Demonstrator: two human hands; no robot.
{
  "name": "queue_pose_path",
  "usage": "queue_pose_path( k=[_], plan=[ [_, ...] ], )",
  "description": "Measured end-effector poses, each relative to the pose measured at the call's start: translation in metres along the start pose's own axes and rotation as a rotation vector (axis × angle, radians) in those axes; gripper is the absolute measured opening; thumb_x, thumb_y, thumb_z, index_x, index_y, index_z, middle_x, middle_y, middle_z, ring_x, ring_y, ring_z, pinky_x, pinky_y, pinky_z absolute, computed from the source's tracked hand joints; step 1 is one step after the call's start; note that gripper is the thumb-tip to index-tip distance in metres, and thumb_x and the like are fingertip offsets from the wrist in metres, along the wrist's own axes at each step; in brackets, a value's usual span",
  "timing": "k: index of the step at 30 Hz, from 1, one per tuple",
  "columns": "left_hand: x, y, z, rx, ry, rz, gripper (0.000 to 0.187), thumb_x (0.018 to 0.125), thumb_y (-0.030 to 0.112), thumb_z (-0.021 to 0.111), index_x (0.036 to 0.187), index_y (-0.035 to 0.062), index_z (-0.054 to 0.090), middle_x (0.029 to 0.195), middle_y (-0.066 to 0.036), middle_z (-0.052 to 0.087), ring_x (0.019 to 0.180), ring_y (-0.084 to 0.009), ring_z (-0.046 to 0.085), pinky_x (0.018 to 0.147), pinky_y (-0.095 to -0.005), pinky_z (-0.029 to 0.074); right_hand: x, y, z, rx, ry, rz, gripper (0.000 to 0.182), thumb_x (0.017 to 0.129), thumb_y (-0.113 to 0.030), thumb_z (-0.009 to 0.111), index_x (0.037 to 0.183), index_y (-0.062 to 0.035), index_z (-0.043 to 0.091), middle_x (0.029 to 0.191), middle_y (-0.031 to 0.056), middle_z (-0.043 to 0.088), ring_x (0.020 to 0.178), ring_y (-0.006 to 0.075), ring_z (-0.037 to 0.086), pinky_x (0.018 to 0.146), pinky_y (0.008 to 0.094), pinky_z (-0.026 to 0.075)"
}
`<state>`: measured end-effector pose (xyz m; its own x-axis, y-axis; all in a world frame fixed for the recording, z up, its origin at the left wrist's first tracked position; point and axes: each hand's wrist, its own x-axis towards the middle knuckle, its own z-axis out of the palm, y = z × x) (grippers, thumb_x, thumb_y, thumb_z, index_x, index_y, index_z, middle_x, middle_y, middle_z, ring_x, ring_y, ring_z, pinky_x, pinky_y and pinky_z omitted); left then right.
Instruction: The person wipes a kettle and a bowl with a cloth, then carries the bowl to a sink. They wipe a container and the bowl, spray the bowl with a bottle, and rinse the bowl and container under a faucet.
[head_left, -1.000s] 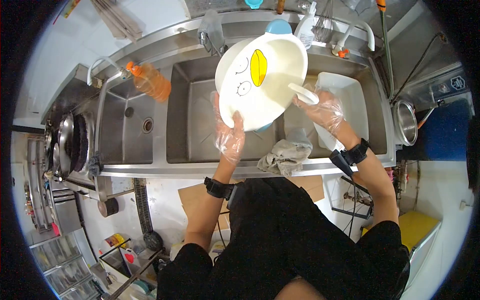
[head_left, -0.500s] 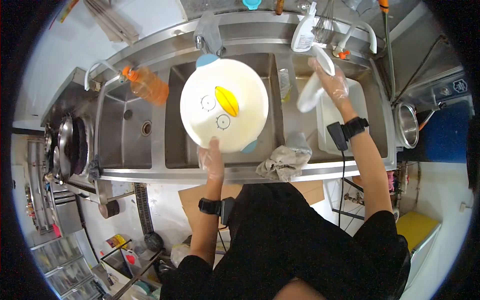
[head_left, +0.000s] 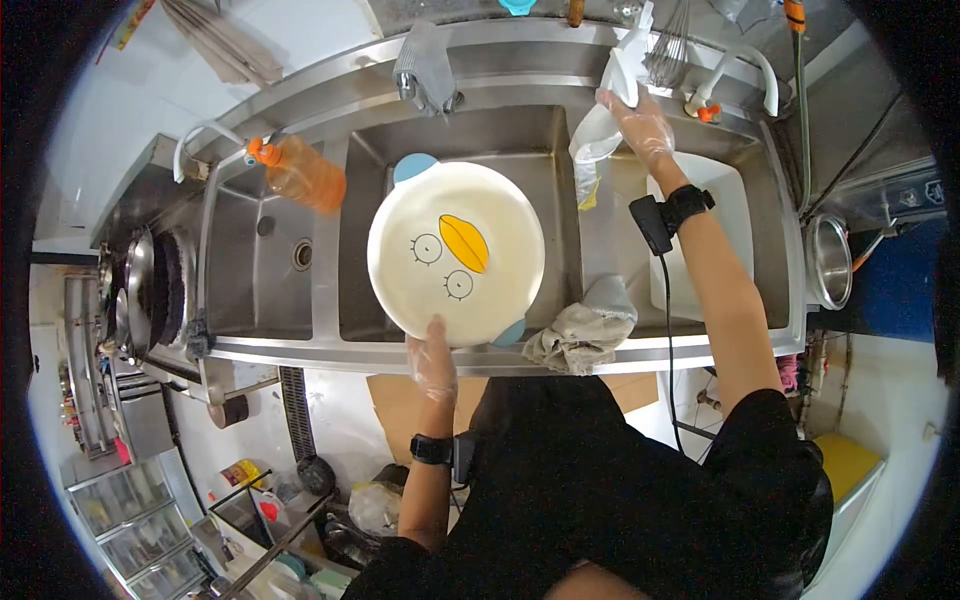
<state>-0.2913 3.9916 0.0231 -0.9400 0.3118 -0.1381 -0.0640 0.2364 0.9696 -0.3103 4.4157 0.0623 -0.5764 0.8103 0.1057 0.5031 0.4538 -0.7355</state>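
A cream-coloured basin with an orange beak, two drawn eyes and pale blue tabs is held over the middle sink bowl. My left hand, in a clear plastic glove, grips its near rim, thumb on the inside. Up at the right, my right hand, gloved too, is closed around the neck of a white spray bottle. That bottle hangs over the divider between the sink bowls, overlapping a clear packet with yellow marks. Behind it, another white spray bottle stands on the back ledge.
A crumpled grey cloth lies on the sink's front edge. An orange-capped bottle stands left of the middle bowl. In the right bowl sits a white tub. A whisk and a faucet are at the back right.
The basin has come down in view, nearer to my body. My right hand has moved up and left with the spray bottle, toward the back ledge.
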Motion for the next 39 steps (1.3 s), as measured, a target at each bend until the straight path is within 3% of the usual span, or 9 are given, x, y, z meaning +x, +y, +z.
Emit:
queue_pose_path(
  k=[2, 12, 15, 18, 22, 24, 28, 31, 39],
  plan=[
    [-0.002, 0.009, 0.004, 0.095, -0.043, 0.142, 0.050, 0.090, 0.031, 0.048, 0.121, -0.0081, 0.040, 0.115, -0.019, 0.051, 0.100, -0.0246, 0.050, 0.088, -0.0338, 0.041, 0.000, -0.002, -0.003, 0.132, -0.075, -0.051, 0.069, 0.076, -0.046, 0.066, 0.122, 0.0016, 0.048, 0.110, 0.0200, 0.060, 0.101, 0.0283, 0.057, 0.086, 0.0364, 0.043],
    [0.015, -0.008, 0.034, -0.164, 0.126, -0.135, 0.040, 0.084, 0.024, 0.056, 0.106, -0.0093, 0.053, 0.098, -0.015, 0.061, 0.087, -0.0239, 0.057, 0.079, -0.0348, 0.044, -0.071, 0.063, -0.002, 0.124, 0.015, -0.048, 0.076, 0.077, -0.038, 0.065, 0.134, -0.0008, 0.032, 0.123, 0.0166, 0.052, 0.107, 0.0268, 0.053, 0.094, 0.0341, 0.042],
    [0.019, 0.001, 0.048, -0.109, 0.057, -0.204, 0.042, 0.084, 0.027, 0.056, 0.106, -0.0098, 0.054, 0.099, -0.016, 0.061, 0.089, -0.0239, 0.056, 0.081, -0.0347, 0.043, -0.147, 0.115, 0.011, 1.120, -0.430, 0.152, 0.054, 0.093, -0.038, 0.046, 0.134, -0.0030, 0.036, 0.116, 0.0085, 0.054, 0.101, 0.0195, 0.054, 0.088, 0.0326, 0.045],
    [0.021, 0.017, 0.068, -0.052, -0.115, -0.221, 0.047, 0.085, 0.032, 0.055, 0.107, -0.0100, 0.055, 0.100, -0.016, 0.061, 0.090, -0.0233, 0.056, 0.080, -0.0348, 0.043, -0.199, 0.047, -0.021, 0.723, -0.696, 0.333, 0.050, 0.095, -0.035, 0.042, 0.130, 0.0000, 0.040, 0.128, 0.0096, 0.047, 0.113, 0.0176, 0.048, 0.096, 0.0334, 0.041],
    [0.021, 0.042, 0.113, -0.400, -0.407, -0.268, 0.054, 0.085, 0.027, 0.058, 0.117, -0.0146, 0.046, 0.115, -0.020, 0.053, 0.104, -0.0251, 0.055, 0.090, -0.0332, 0.046, -0.241, 0.022, -0.043, 0.708, -0.415, 0.341, 0.057, 0.087, -0.047, 0.054, 0.115, 0.0030, 0.053, 0.106, 0.0121, 0.060, 0.095, 0.0196, 0.058, 0.083, 0.0358, 0.049],
    [0.021, 0.041, 0.133, -0.411, -0.498, -0.180, 0.052, 0.086, 0.028, 0.059, 0.117, -0.0122, 0.047, 0.116, -0.021, 0.053, 0.101, -0.0238, 0.056, 0.090, -0.0326, 0.046, -0.250, 0.013, -0.058, 1.229, -0.440, 0.589, 0.049, 0.089, -0.036, 0.055, 0.115, 0.0056, 0.051, 0.107, 0.0135, 0.059, 0.093, 0.0216, 0.059, 0.079, 0.0353, 0.051],
    [0.032, 0.057, 0.153, -0.184, -0.998, -0.130, 0.079, 0.078, 0.049, 0.065, 0.126, -0.0083, 0.039, 0.120, -0.022, 0.052, 0.104, -0.0294, 0.057, 0.085, -0.0396, 0.049, -0.276, 0.050, -0.073, 1.032, -0.049, 0.475, 0.034, 0.089, -0.020, 0.051, 0.110, 0.0069, 0.052, 0.106, 0.0129, 0.060, 0.096, 0.0215, 0.060, 0.081, 0.0324, 0.051],
    [0.028, 0.024, 0.164, 0.294, -0.769, 0.355, 0.073, 0.075, 0.055, 0.063, 0.115, -0.0045, 0.051, 0.106, -0.022, 0.061, 0.101, -0.0312, 0.058, 0.087, -0.0408, 0.045, -0.290, 0.067, -0.084, 1.169, 0.207, 0.566, 0.032, 0.091, -0.019, 0.045, 0.107, 0.0070, 0.054, 0.104, 0.0127, 0.059, 0.094, 0.0200, 0.058, 0.083, 0.0307, 0.048],
    [0.022, -0.061, 0.197, 0.691, -0.774, 0.432, 0.043, 0.081, 0.036, 0.054, 0.116, 0.0102, 0.056, 0.103, -0.020, 0.061, 0.098, -0.0341, 0.058, 0.084, -0.0388, 0.045, -0.322, 0.098, -0.119, 1.173, 0.420, 0.623, 0.026, 0.090, -0.015, 0.045, 0.104, 0.0050, 0.054, 0.103, 0.0117, 0.057, 0.094, 0.0202, 0.057, 0.081, 0.0315, 0.049]
  ],
)
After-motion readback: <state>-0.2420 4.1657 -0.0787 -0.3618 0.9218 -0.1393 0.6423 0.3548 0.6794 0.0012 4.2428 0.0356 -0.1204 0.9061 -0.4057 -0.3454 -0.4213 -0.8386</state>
